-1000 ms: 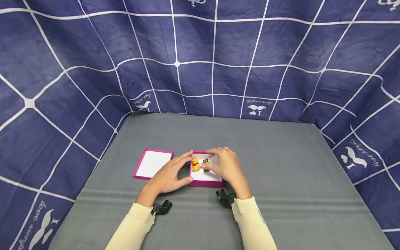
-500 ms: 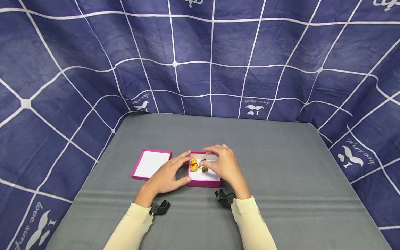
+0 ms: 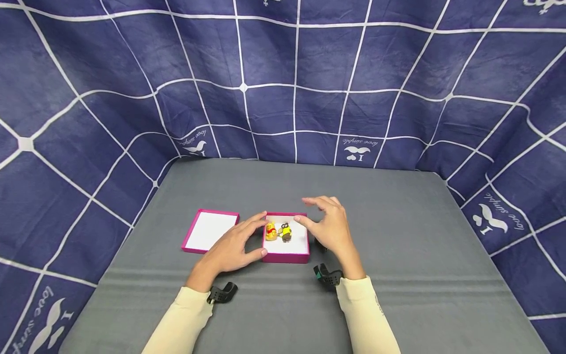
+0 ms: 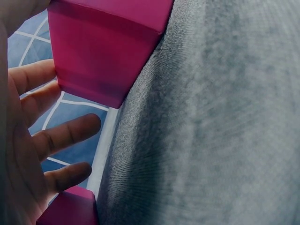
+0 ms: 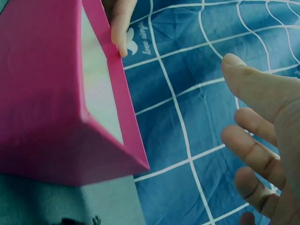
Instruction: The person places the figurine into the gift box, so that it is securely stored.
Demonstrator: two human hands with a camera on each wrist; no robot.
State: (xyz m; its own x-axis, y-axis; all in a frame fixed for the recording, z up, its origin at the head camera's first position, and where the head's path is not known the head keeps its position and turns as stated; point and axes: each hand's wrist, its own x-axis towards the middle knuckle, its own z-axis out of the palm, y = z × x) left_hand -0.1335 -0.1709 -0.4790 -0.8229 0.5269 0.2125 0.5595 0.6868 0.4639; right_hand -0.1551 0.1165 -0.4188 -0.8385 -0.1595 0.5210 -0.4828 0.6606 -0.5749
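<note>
A pink box [image 3: 285, 258] with a white inside stands open on the grey table. Two small figures lie in it: a yellow bear in red [image 3: 271, 232] at the left and a yellow-and-brown minion with goggles [image 3: 286, 233] beside it. My left hand [image 3: 234, 248] is at the box's left side, fingers spread, index finger and thumb at its edges; the left wrist view shows fingertips against the pink wall [image 4: 103, 51]. My right hand [image 3: 329, 228] hovers by the box's right rim, thumb and fingers apart with nothing between them.
The pink lid [image 3: 210, 231] with a white inside lies left of the box, partly behind my left hand. A small dark thing [image 3: 320, 246] shows on the table below my right hand. A blue checked curtain [image 3: 274, 113] hangs behind the table.
My right hand has let go of the minion, which stays in the box, and has drawn up and right with its fingers spreading. The left hand keeps its place at the box.
</note>
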